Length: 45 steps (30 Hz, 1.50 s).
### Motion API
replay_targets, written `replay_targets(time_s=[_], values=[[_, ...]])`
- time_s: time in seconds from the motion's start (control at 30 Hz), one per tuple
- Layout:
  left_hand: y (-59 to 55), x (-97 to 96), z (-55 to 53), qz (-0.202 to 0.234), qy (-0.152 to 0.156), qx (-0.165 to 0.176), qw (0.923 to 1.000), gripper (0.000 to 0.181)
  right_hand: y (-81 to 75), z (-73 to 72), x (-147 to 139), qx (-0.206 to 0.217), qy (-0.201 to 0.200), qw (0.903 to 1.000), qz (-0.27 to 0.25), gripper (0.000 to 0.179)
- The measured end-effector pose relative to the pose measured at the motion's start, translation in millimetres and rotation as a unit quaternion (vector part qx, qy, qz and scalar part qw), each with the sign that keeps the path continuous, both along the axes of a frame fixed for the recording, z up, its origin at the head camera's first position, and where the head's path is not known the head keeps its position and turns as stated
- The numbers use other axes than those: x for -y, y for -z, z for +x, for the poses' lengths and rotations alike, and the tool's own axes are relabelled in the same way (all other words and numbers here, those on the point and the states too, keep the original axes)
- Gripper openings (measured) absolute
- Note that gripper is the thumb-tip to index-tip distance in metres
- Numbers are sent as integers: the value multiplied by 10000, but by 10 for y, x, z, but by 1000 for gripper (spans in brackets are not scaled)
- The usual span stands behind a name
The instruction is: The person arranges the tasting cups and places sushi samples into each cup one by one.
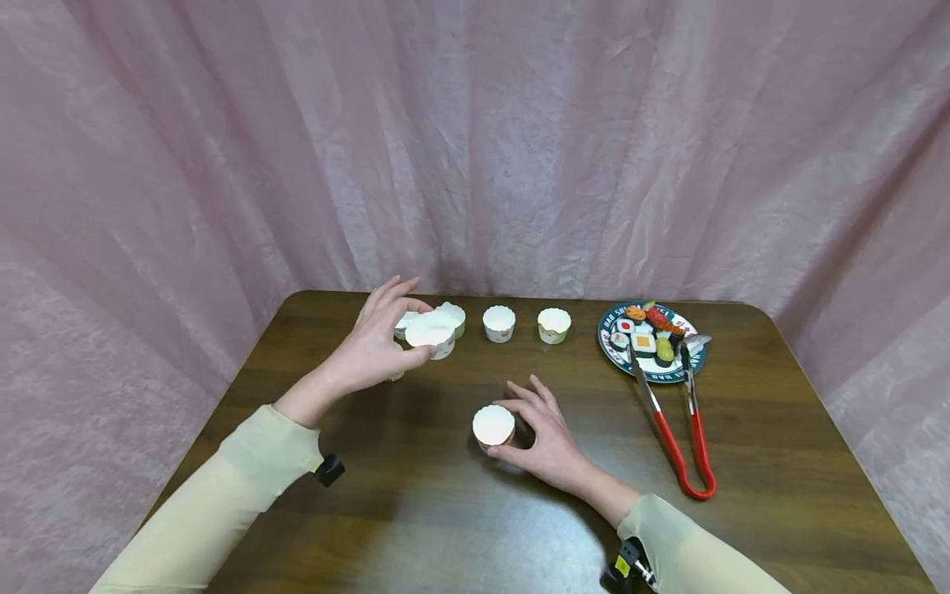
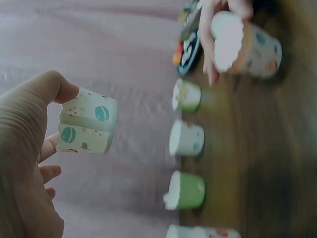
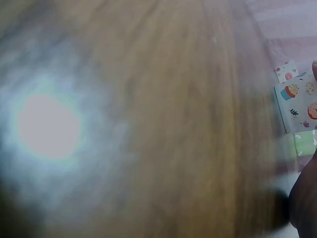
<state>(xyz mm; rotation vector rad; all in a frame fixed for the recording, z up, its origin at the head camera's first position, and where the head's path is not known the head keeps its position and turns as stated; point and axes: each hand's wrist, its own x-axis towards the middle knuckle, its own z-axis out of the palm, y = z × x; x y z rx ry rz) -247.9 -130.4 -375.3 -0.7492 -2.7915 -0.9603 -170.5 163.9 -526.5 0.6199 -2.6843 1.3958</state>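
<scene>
In the head view my left hand (image 1: 374,342) pinches a white paper baking cup (image 1: 436,338) by thumb and fingers, raised above the table. The left wrist view shows teal macaron prints on this cup (image 2: 89,123). My right hand (image 1: 545,441) grips another paper baking cup (image 1: 493,426) between thumb and fingers, low over the table's middle. Cupcake and donut prints show on that cup (image 3: 296,106) at the right wrist view's edge. Whether its base touches the wood I cannot tell.
Along the back edge stand a green cup (image 1: 454,317), a white cup (image 1: 499,324) and another green cup (image 1: 553,327). More cups are partly hidden behind my left hand. At right, red-handled tongs (image 1: 679,454) lean on a plate (image 1: 607,351) with several sushi pieces (image 1: 642,344).
</scene>
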Motion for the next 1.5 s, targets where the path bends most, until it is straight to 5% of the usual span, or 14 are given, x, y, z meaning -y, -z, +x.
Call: replay_targets(time_s=[0.2, 0.43, 0.63, 0.9, 1.5], values=[[73, 105, -199, -355, -205, 75, 9991, 47, -22, 31, -29, 99, -13, 9992, 375, 77], [421, 98, -401, -1035, -150, 37, 9945, 51, -9, 30, -13, 209, 140, 9975, 665, 63], [701, 48, -460, -1417, -196, 97, 9897, 53, 29, 36, 11, 167, 187, 9972, 701, 58], [896, 2, -530, -1586, -199, 185, 9870, 55, 31, 34, 9, 115, 200, 9970, 740, 57], [986, -27, -547, -1741, -251, 488, 9832, 61, 46, 27, 12, 119, 209, 9969, 755, 55]])
